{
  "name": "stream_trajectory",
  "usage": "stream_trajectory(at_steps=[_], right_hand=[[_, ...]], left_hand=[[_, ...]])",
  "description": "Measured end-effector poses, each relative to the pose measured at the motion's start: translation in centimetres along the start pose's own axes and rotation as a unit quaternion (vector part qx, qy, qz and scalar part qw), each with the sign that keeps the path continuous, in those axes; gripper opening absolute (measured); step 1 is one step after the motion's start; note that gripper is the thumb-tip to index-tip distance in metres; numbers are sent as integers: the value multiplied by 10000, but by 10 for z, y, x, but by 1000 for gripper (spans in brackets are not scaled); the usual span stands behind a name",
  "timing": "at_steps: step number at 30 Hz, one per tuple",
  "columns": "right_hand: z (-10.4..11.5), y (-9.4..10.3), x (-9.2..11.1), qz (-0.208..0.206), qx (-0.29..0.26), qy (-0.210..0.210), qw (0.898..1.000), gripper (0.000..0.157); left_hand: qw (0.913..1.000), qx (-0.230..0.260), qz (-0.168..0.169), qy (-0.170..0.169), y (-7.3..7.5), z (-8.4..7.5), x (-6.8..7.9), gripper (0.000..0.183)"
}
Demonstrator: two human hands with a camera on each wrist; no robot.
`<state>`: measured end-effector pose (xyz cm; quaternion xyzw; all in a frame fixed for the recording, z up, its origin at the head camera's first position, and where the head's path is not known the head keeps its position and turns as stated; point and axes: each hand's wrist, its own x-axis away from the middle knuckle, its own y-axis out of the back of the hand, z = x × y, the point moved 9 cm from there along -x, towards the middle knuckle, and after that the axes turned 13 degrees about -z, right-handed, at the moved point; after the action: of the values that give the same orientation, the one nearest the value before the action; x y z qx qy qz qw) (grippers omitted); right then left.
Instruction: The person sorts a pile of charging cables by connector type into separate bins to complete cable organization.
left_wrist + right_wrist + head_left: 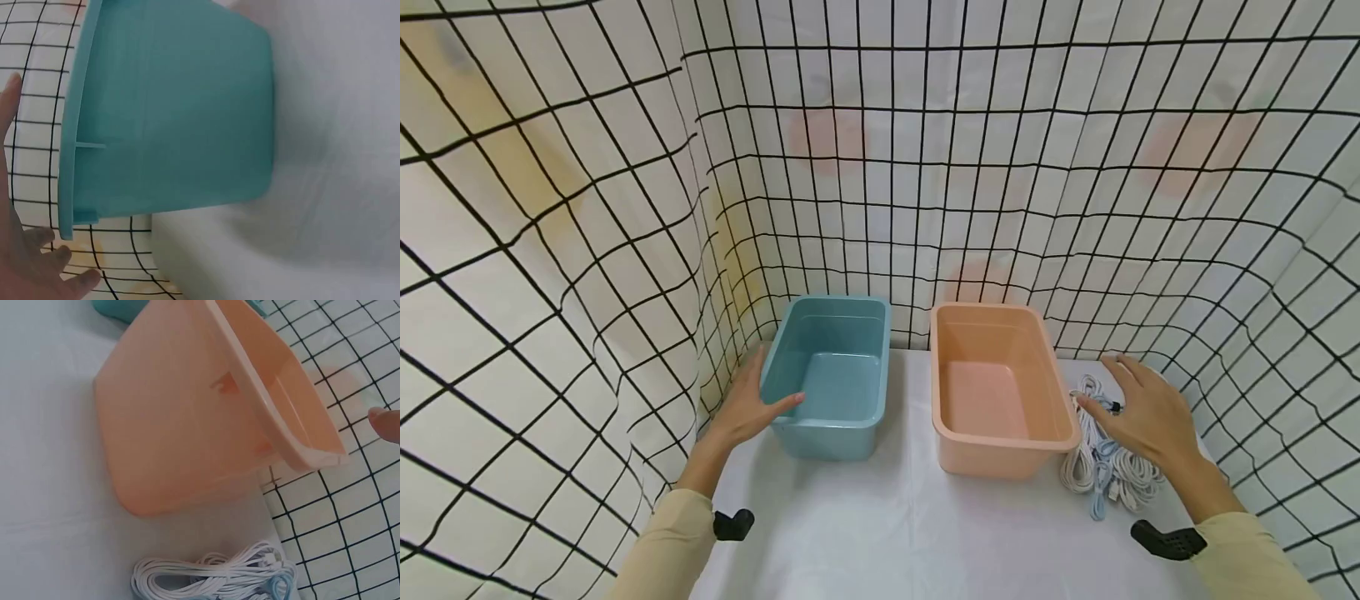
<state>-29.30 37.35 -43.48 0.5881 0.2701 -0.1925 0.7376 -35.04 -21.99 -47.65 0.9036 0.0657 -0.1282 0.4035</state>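
My left hand [747, 410] is at the near left corner of a blue-green plastic bin [833, 442], its thumb spread over the rim. In the left wrist view the fingers [47, 275] lie apart around the bin's corner; whether they touch it I cannot tell. Above a pile of bundled white and pale blue cables [1102, 479] is my right hand [1150, 417], fingers spread and holding nothing. It partly hides the pile in the head view. In the right wrist view the coiled cables [200, 575] lie on the cloth, and only a fingertip of the hand shows.
A peach plastic bin [1000, 458] stands between the blue-green bin and the cables. Both bins look empty inside. White cloth [865, 533] covers the table. Black wire grid [910, 167] with white sheeting behind it encloses the back and both sides.
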Motion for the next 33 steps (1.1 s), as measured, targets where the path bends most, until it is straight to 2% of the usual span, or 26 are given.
stream_trajectory(at_steps=[5, 8, 12, 17, 25, 29, 33], right_hand=[[-9, -2, 5, 28, -20, -58, 10000, 88], [-14, -5, 10, 62, -60, -82, 9999, 88], [-25, -9, 16, -2, -174, -94, 9998, 85], [-40, -15, 28, 1, -242, -184, 9995, 79], [-53, -35, 55, 271, -466, -305, 9981, 68], [-55, -44, 71, 535, -583, -328, 9963, 66], [-56, -53, 85, 957, -731, -577, 9910, 64]], left_hand=[[9967, 609, 80, 529, 0, 12, 6, 124], [9901, 894, 281, 1046, -4, 27, 13, 125], [9813, 1264, 458, 1377, -11, 44, 20, 119], [9788, 1434, 444, 1392, -15, 52, 24, 123], [9746, 1685, 405, 1421, -19, 50, 26, 121], [9732, 1785, 487, 1365, -21, 45, 28, 119], [9709, 1925, 515, 1326, -22, 40, 28, 117]])
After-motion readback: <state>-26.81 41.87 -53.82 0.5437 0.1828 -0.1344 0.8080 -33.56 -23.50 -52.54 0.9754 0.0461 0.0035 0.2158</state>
